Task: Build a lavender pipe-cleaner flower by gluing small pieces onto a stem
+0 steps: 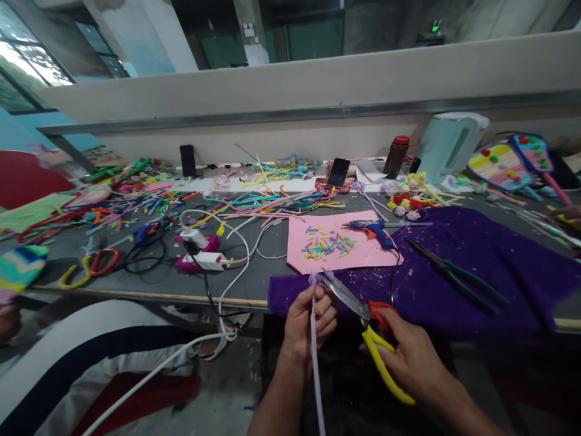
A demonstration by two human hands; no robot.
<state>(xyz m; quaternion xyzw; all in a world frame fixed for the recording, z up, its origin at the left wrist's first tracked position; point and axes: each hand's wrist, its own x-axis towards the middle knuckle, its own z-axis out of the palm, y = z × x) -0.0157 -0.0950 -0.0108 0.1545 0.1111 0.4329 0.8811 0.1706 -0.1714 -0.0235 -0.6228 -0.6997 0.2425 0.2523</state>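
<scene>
Scissors (348, 298) beside lilac stem (314, 345)

Head view: the left hand (313, 315) pinches the lilac stem just under its fluffy top (314, 279), the rest running down past the wrist. The right hand (403, 348) grips the scissors, blades angled toward the fluffy top.

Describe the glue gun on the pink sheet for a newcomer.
Find the purple cloth, then the pink sheet at its left. The blue glue gun lies on that sheet, right of the small cut pieces. Its orange trigger shows, and unlike the blue tool farther left, it rests on pink.
</scene>
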